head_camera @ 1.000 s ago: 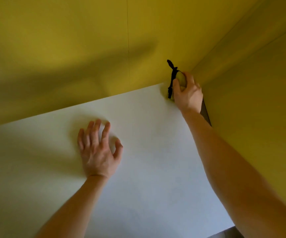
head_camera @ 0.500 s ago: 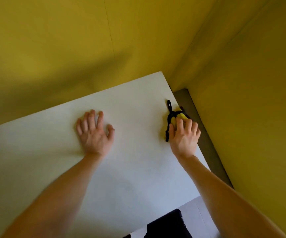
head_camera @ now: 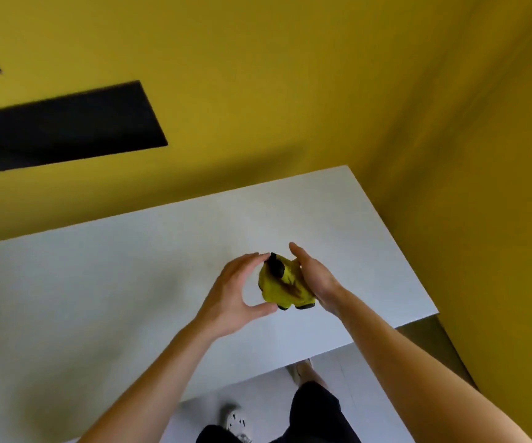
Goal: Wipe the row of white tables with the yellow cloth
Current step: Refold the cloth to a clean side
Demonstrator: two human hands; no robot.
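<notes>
The yellow cloth (head_camera: 285, 287), bunched up with black trim, hangs above the white table (head_camera: 98, 289) near its right end. My right hand (head_camera: 314, 278) holds the cloth from the right side, palm against it. My left hand (head_camera: 235, 292) curves around the cloth's left side, with fingertips at its top and thumb at its lower edge. Both hands are lifted off the tabletop.
Yellow walls (head_camera: 290, 75) meet in a corner behind and to the right of the table. A black stripe (head_camera: 60, 126) runs on the back wall. A narrow dark gap (head_camera: 430, 340) separates table and right wall. My legs and shoes (head_camera: 235, 417) stand on pale floor below.
The right hand drew the cloth back from the far corner and lifted it off the table. The left hand left the tabletop and came over to the cloth.
</notes>
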